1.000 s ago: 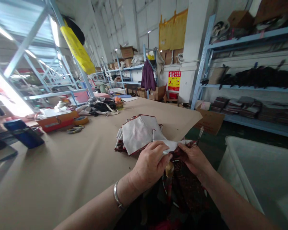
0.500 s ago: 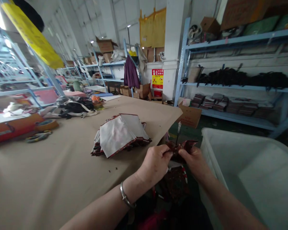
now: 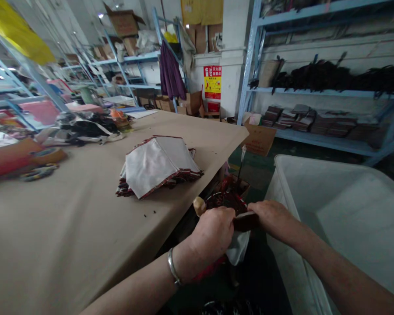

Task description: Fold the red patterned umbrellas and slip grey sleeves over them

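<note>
Past the table's right edge, my left hand [image 3: 213, 229] is closed on a dark red-brown fabric piece [image 3: 246, 222] with a pale side. My right hand [image 3: 273, 216] pinches the far end of the same piece, so it is stretched between the two. A pale grey flap [image 3: 239, 247] hangs below it. Just beyond my hands are a dark patterned round shape [image 3: 226, 199], a tan knob [image 3: 199, 205] and a thin upright rod [image 3: 242, 162] with a pale tip. To the left, a stack of pale fabric pieces with dark red edges [image 3: 157, 164] lies on the table.
The brown-covered table [image 3: 85, 227] fills the left side. A large white bin [image 3: 285, 192] stands at my right. Scissors [image 3: 39, 172] and an orange-red item [image 3: 13, 159] lie far left. Blue shelving [image 3: 325, 140] with stacked pieces and a cardboard box [image 3: 259, 138] stand behind.
My hands have turned and drawn the fabric piece down from near the rod, and its pale side now shows. The round shape and knob have come into view. The camera has tilted down.
</note>
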A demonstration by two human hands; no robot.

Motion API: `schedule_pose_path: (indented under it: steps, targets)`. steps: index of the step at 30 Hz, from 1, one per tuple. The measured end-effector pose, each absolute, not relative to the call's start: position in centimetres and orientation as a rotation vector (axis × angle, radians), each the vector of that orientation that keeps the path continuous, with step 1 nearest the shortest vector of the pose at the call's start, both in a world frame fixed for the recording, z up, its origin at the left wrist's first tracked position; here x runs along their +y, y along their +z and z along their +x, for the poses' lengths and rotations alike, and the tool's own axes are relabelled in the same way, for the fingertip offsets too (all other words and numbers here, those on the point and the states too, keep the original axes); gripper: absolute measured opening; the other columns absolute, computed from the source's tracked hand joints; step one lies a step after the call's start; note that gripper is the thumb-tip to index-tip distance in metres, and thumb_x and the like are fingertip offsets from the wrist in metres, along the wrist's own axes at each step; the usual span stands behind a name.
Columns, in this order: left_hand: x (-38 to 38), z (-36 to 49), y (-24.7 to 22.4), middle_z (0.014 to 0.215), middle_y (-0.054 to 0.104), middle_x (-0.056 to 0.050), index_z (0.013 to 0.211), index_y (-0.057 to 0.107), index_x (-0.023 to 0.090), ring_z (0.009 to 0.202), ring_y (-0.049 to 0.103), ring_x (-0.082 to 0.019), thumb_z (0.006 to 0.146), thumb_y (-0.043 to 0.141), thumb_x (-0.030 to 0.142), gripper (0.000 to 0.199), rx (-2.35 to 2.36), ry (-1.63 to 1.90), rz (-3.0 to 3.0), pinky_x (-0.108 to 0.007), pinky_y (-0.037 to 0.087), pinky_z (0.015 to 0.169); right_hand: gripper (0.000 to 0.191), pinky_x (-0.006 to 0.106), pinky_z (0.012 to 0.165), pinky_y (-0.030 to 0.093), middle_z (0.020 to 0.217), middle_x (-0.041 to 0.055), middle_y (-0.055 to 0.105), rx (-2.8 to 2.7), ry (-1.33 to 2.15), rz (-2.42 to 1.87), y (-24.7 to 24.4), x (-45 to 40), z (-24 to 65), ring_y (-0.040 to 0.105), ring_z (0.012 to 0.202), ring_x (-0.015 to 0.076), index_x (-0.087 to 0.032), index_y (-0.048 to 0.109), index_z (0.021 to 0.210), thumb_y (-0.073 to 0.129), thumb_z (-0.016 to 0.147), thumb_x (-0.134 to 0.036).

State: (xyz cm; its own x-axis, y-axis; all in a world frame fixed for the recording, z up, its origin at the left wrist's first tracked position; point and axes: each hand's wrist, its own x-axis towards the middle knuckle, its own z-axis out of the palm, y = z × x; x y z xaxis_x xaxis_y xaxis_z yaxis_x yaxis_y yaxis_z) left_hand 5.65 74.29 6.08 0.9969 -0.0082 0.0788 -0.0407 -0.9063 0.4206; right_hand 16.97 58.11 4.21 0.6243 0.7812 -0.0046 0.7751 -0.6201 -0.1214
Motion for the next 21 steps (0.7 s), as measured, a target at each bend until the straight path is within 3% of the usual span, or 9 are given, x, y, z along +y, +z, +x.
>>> schedule_pose_path:
  steps: [3,6,9,12,17,21]
  targets:
    - [74.4,4.4,2.3,0.086,0.064,-0.006,0.082,0.059,0.019,0.074,0.060,-0.019,0.070,0.048,0.009,0.019,0.151,0.099,2.612,-0.027,0.043,0.065,0.031,0.032,0.067,0.044,0.086,0.0072,0.072,-1.105,-0.033,-2.821,3.5,57.1,16.2,0.068,0.080,0.0237,-0.022,0.063,0.101,0.042,0.081,-0.012]
    - [74.0,4.1,-1.3,0.065,0.056,-0.002,0.076,0.051,0.019,0.058,0.055,-0.016,0.069,0.047,0.009,0.013,0.512,0.023,2.103,-0.027,0.042,0.055,0.042,0.032,0.074,0.046,0.104,0.0113,0.070,-1.122,-0.148,-2.771,1.7,56.7,15.0,0.067,0.087,0.0234,-0.018,0.056,0.119,0.039,0.081,-0.011]
    - [73.5,4.1,-2.6,0.062,0.054,0.002,0.081,0.046,0.020,0.048,0.050,-0.012,0.076,0.046,0.013,0.009,0.717,0.096,1.305,-0.023,0.042,0.048,0.037,0.030,0.069,0.047,0.095,0.0122,0.071,-1.191,0.057,-2.741,-2.2,57.4,13.5,0.068,0.082,0.0222,-0.016,0.062,0.107,0.035,0.083,-0.009]
    - [73.6,3.7,-2.5,0.073,0.059,0.000,0.084,0.047,0.018,0.059,0.057,-0.011,0.074,0.054,0.014,0.013,0.666,0.223,0.820,-0.024,0.050,0.056,0.029,0.028,0.066,0.046,0.083,0.0084,0.073,-1.152,0.489,-2.516,-5.7,58.6,12.2,0.068,0.077,0.0213,-0.019,0.067,0.093,0.040,0.085,-0.015]
    - [75.3,2.3,-2.5,0.065,0.059,-0.001,0.079,0.053,0.015,0.053,0.055,-0.012,0.068,0.061,0.016,0.014,0.640,0.118,0.858,-0.022,0.047,0.047,0.028,0.035,0.086,0.047,0.095,0.0062,0.073,-0.781,0.763,-1.799,-5.3,61.1,11.3,0.065,0.095,0.0235,-0.020,0.071,0.098,0.049,0.081,-0.028]
    - [77.5,1.7,-1.6,0.060,0.057,0.000,0.074,0.057,0.013,0.051,0.053,-0.010,0.064,0.070,0.021,0.019,0.538,0.118,1.027,-0.020,0.047,0.049,0.018,0.031,0.071,0.051,0.077,0.0015,0.072,-0.348,0.863,-1.196,-2.9,63.8,11.2,0.065,0.072,0.0180,-0.021,0.071,0.083,0.068,0.070,-0.034]
